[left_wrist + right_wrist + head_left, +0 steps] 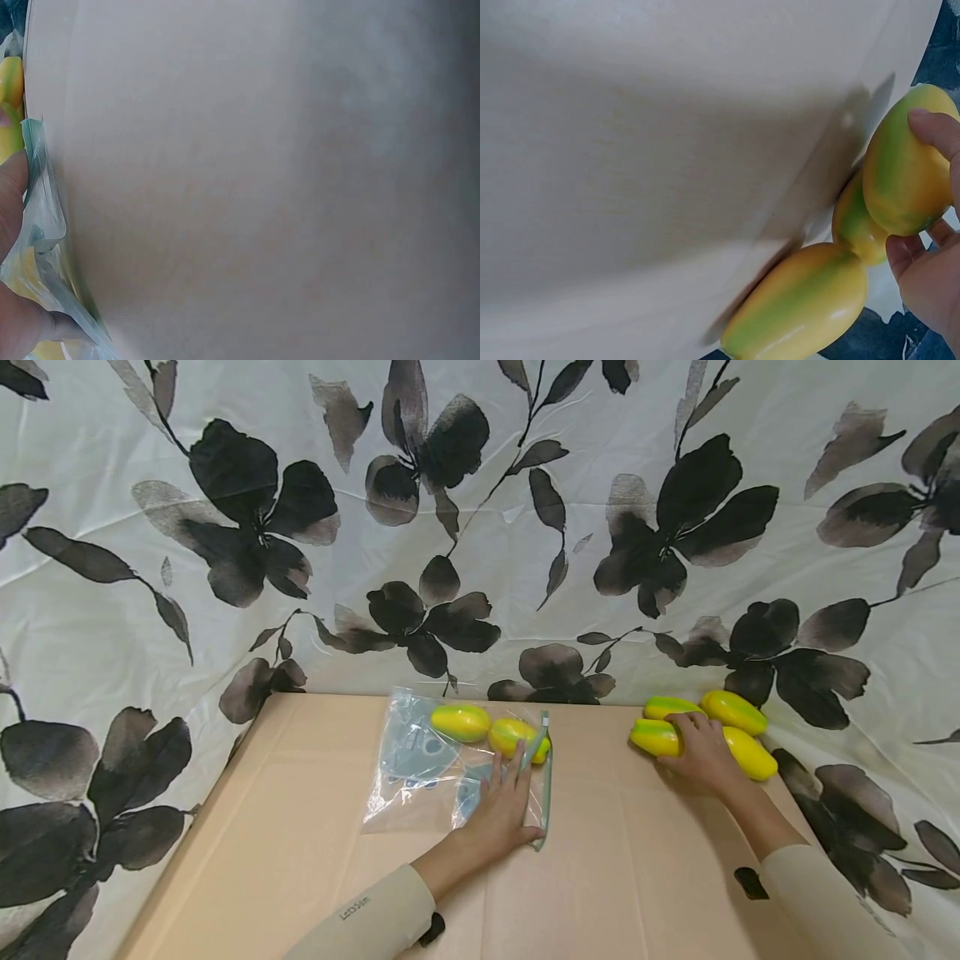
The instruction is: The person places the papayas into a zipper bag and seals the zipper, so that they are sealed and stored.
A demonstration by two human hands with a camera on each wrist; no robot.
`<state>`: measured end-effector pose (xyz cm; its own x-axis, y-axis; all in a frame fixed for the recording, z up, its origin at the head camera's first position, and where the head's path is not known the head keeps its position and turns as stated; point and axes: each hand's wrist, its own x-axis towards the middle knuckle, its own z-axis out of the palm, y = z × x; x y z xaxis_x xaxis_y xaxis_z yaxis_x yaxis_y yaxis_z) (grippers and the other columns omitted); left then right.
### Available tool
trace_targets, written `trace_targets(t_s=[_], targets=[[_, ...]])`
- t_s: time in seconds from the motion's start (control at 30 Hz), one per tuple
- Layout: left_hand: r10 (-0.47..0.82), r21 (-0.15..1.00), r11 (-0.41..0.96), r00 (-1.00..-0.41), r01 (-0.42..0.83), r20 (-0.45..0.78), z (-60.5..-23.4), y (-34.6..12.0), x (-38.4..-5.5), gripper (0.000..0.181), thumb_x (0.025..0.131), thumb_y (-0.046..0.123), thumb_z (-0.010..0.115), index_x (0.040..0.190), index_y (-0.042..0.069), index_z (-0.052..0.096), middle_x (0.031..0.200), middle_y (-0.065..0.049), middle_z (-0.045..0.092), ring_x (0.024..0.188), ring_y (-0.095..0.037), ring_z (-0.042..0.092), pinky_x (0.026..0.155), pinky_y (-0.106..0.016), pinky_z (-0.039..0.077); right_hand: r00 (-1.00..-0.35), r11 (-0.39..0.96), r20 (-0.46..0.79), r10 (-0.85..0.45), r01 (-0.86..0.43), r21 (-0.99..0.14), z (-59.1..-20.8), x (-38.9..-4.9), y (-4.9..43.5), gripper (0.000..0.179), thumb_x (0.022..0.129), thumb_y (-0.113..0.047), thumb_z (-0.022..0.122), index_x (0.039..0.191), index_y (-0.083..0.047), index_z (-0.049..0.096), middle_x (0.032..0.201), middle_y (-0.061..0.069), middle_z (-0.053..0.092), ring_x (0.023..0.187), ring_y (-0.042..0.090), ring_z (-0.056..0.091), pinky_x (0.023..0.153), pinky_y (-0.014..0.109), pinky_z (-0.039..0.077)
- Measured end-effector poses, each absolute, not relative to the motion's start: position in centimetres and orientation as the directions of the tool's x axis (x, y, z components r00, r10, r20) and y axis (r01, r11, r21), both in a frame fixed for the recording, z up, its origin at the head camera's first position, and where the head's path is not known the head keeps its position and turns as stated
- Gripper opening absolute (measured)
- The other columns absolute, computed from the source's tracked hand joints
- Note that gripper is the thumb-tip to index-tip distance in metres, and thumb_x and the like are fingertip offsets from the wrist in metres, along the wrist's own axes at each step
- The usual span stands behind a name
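A clear zip bag (405,814) lies on the board with two yellow-green mangoes (459,723) in it. My left hand (491,810) rests at the bag's mouth, fingers spread and extended over the plastic, thumb at the green zip edge (546,810). In the left wrist view the zip bag (49,217) gapes between thumb and fingers. At the right, my right hand (701,752) grips one mango (655,737); the right wrist view shows the thumb across this mango (904,169) and fingers below it. Other mangoes (802,300) lie close around that hand.
A tan cardboard board (300,877) forms the work surface. Behind it hangs a white cloth (540,568) with dark flowers, which also shows along both sides. The loose mangoes (735,712) sit by the board's back right corner.
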<state>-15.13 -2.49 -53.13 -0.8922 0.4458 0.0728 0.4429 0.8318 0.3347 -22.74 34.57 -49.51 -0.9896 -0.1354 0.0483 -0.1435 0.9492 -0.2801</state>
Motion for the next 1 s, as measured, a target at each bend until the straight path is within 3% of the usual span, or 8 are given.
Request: trace_targets(t_s=[0.47,0.8,1.0], targets=[[0.446,0.322,0.833,-0.891,0.449,0.090,-53.2,-2.5,-15.1,0.121,0.067,0.059,0.079,0.155,0.006,0.014,0.163,-0.009,-0.013,0.144,-0.052,0.015,0.095,-0.068,0.042,-0.987,0.938,0.056,-0.151,-0.161,-0.306,-49.5,-22.2,34.8,0.074,0.078,-0.031,0.078,0.135,-0.001,0.042,0.129,0.028,0.040,0.111,0.047,0.035,0.090,0.059,0.035],[0.442,0.325,0.835,-0.893,0.445,0.086,-53.1,-2.5,-15.0,0.121,0.068,0.058,0.079,0.155,0.005,0.014,0.163,-0.008,-0.015,0.144,-0.051,0.014,0.096,-0.068,0.042,-0.973,0.884,0.026,-0.229,-0.220,-0.413,-48.9,-21.2,32.9,0.078,0.081,-0.030,0.077,0.144,-0.009,0.037,0.130,0.027,0.033,0.112,0.045,0.045,0.092,0.064,0.040],[0.439,0.334,0.835,-0.895,0.437,0.074,-53.0,-2.5,-14.9,0.121,0.068,0.057,0.080,0.155,0.006,0.012,0.163,-0.007,-0.017,0.145,-0.051,0.012,0.096,-0.068,0.041,-0.958,0.851,0.066,-0.280,-0.280,-0.444,-48.7,-21.2,30.8,0.076,0.081,-0.028,0.077,0.143,-0.010,0.038,0.132,0.028,0.032,0.115,0.045,0.045,0.093,0.064,0.040]])
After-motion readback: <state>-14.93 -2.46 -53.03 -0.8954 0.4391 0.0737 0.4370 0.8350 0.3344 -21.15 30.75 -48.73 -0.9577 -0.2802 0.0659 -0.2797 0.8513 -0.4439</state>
